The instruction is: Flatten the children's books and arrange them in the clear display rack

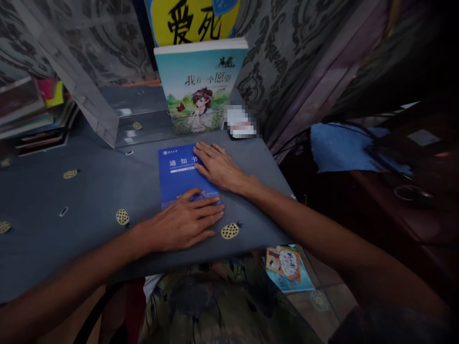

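Left hand (186, 220) is lying flat, fingers spread, palm pressing on the near edge of the blue booklet (182, 174). Right hand (219, 167) is resting flat too, fingers together, covering the booklet's right side; neither is pinching anything. Booklet is lying closed on the grey table (71, 200), toward its right edge, approx. midway front to back. Just behind it an illustrated book (201, 86) is standing upright at the far edge, w/ a clear plastic stand (107, 86) to its left. Books (32, 114) are stacking at the far left corner.
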Action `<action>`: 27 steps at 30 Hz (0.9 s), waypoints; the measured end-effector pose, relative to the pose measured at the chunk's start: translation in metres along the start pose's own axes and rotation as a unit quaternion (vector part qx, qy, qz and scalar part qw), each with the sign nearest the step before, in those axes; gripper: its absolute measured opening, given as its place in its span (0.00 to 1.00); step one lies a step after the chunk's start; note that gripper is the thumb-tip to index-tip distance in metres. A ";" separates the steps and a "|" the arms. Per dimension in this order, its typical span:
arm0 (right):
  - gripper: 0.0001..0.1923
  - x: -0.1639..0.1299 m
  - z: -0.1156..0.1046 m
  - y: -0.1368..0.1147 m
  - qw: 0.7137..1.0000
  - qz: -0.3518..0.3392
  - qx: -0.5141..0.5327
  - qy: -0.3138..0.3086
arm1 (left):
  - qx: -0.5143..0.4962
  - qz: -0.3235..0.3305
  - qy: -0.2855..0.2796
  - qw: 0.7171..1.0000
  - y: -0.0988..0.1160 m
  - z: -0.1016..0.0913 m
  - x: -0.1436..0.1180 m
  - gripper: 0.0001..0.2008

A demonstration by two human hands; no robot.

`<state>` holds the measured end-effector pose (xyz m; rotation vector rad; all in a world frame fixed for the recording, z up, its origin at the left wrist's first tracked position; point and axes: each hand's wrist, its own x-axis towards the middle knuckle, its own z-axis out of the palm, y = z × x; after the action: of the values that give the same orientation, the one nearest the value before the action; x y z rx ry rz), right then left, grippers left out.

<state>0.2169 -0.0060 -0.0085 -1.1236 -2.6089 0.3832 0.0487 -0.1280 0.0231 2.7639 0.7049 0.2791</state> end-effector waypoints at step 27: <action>0.31 -0.006 -0.001 0.043 0.987 -0.059 0.139 0.060 | 0.069 -0.223 0.125 0.964 -0.109 -0.004 0.023 0.22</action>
<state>0.2499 0.0182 -0.0230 -0.8671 -2.4102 0.6107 0.0194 -0.0243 -0.0040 2.6206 1.4307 0.5007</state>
